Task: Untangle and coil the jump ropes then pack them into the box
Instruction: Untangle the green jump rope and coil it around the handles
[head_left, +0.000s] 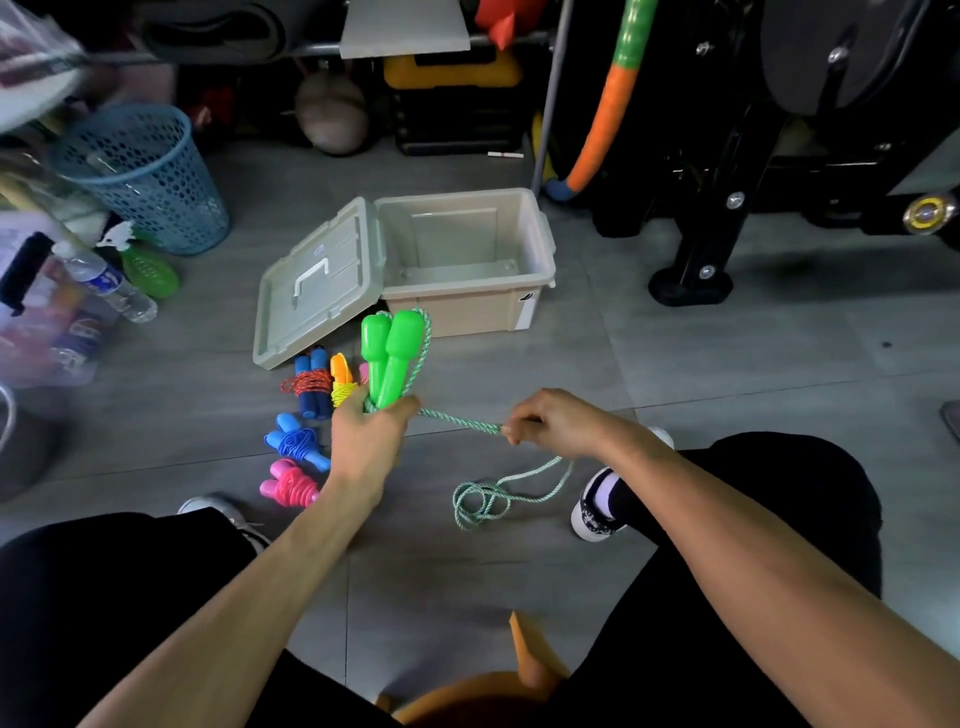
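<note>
- Left hand (370, 434) grips 2 green handles (387, 358) upright, tops pointing toward the open box (524, 312).
- Right hand (550, 422) pinches the green rope (460, 422), stretched level between the hands; slack lies looped on bare floor (727, 364).
- 4 coiled ropes (304, 415) lie just left.

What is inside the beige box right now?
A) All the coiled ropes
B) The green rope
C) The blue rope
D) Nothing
D: the box shows only its bare floor, while the coiled ropes lie outside near its lid.
</note>
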